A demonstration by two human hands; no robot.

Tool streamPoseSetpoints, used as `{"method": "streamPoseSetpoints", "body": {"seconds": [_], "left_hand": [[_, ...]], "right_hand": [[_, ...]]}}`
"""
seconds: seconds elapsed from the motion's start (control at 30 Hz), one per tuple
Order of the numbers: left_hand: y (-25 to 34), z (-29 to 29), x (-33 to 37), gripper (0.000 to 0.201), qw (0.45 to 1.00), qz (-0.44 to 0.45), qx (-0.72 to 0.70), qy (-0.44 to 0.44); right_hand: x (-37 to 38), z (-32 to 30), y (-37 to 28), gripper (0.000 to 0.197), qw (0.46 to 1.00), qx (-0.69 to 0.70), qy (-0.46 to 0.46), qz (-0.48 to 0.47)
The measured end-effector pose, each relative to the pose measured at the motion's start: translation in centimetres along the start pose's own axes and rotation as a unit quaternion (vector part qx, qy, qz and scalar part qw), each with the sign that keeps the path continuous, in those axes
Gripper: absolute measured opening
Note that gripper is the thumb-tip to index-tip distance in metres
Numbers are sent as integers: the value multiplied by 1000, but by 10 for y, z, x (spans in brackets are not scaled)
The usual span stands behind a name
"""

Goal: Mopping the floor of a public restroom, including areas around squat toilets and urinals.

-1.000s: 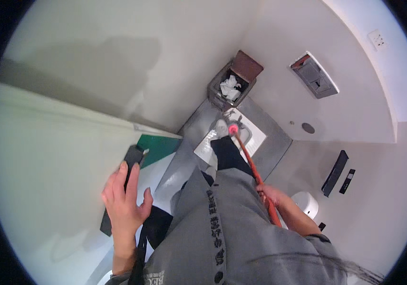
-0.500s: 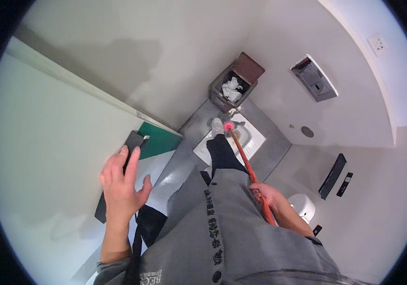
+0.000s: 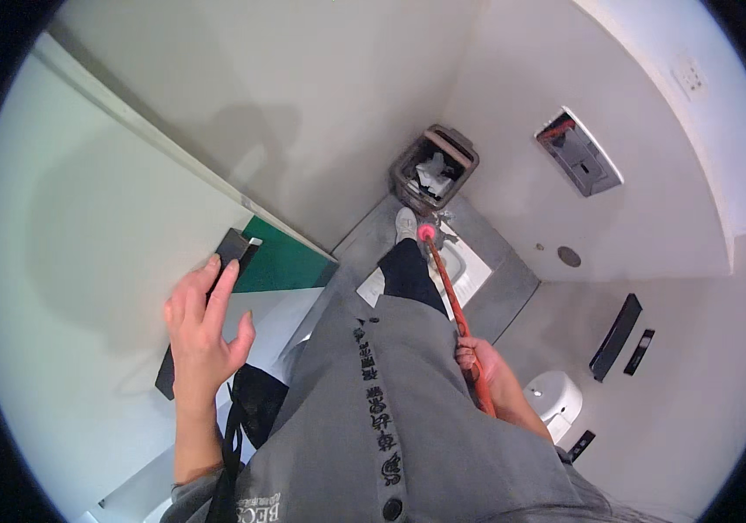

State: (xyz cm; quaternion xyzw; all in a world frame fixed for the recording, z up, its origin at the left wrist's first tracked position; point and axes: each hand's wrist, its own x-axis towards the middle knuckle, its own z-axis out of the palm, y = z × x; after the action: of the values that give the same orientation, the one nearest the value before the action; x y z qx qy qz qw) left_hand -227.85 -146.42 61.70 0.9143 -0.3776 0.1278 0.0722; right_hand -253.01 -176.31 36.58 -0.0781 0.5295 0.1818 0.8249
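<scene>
My left hand [image 3: 203, 327] is raised by the pale door on the left, its fingers stretched out and the thumb apart. Its fingertips touch the upper end of a long black door fitting [image 3: 232, 253]. My right hand [image 3: 478, 362] is wrapped round the orange-red pole of a mop [image 3: 448, 288]. The pole slants down to a pink socket [image 3: 426, 232] with dark grey strands about it, on the floor beside the squat toilet [image 3: 475, 268]. My foot in a white shoe [image 3: 405, 223] stands next to the mop head.
A brown waste bin [image 3: 408, 187] with white paper inside stands in the far corner. A white round dispenser [image 3: 556, 397] and a black shelf [image 3: 615, 336] hang on the right wall. A metal panel [image 3: 582, 157] sits in the far wall. The door has a green band [image 3: 281, 261].
The bin's lid, raised before, now shows as a narrow band over the opening. My left hand has shifted slightly left and still touches the black fitting. My right hand keeps its grip.
</scene>
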Motion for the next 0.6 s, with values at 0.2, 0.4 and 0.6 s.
{"method": "streamPoseSetpoints", "body": {"seconds": [0.2, 0.4, 0.6], "left_hand": [[-2, 3, 7, 56, 1000, 0, -20, -7], [-5, 5, 8, 57, 998, -19, -46, -46], [-4, 5, 3, 59, 998, -20, -18, -51]], "right_hand": [[-24, -10, -20, 24, 997, 49, 25, 60], [-60, -24, -7, 24, 998, 41, 47, 23], [-111, -20, -26, 25, 995, 49, 77, -50]]}}
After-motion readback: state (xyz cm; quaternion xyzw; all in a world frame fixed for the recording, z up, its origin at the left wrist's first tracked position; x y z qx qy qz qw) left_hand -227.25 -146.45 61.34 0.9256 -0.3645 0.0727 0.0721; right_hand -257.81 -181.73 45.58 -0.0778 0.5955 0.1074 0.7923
